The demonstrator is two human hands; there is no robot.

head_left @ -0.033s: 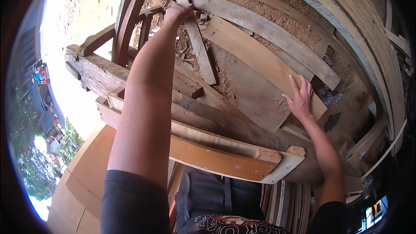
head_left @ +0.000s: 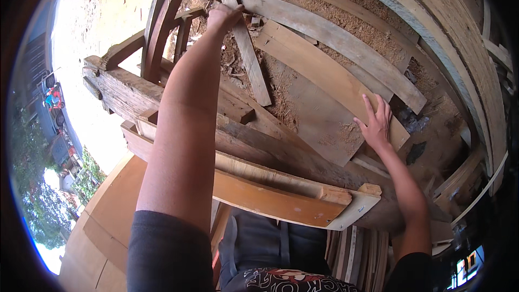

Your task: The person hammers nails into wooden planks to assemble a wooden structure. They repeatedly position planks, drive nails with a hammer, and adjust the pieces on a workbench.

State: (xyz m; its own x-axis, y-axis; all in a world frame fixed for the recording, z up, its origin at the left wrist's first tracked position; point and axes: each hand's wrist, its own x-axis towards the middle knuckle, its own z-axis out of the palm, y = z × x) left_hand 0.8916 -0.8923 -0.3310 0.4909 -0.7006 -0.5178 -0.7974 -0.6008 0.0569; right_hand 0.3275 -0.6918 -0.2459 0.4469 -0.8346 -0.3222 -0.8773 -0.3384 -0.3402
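The left hand (head_left: pixel 224 17) was stretched way out to the far side, fingers curled down onto the top end of a narrow pale wooden slat (head_left: pixel 250 54) that ran diagonally back toward the person. Couldn't really tell if it was gripping the slat or just resting on it, since the fingers were bunched up and seen from behind.

The right hand (head_left: pixel 374 124) was a lot nearer and off to the right, fingers spread and pressed flat on the near end of a wide light-coloured wooden plank (head_left: pixel 319 73). That plank lay at an angle, running from far left to near right, and just beyond it a longer weathered grey board (head_left: pixel 346 40) lay roughly parallel. The slat sat just left of the plank's far end.

All of it rested on a rough bed of sawdust and wood chips (head_left: pixel 351 19) spread over old boards. Nearer in, a heavy dark weathered timber beam (head_left: pixel 135 94) crossed from the left, and in front of that an orange-tan board with a small wooden block at its right end (head_left: pixel 270 203) ran across just above the person's lap. A dark curved wooden frame piece (head_left: pixel 162 27) stood at the far left beside the slat. On the far right, curved pale wooden planking (head_left: pixel 459 32) swept around the edge.
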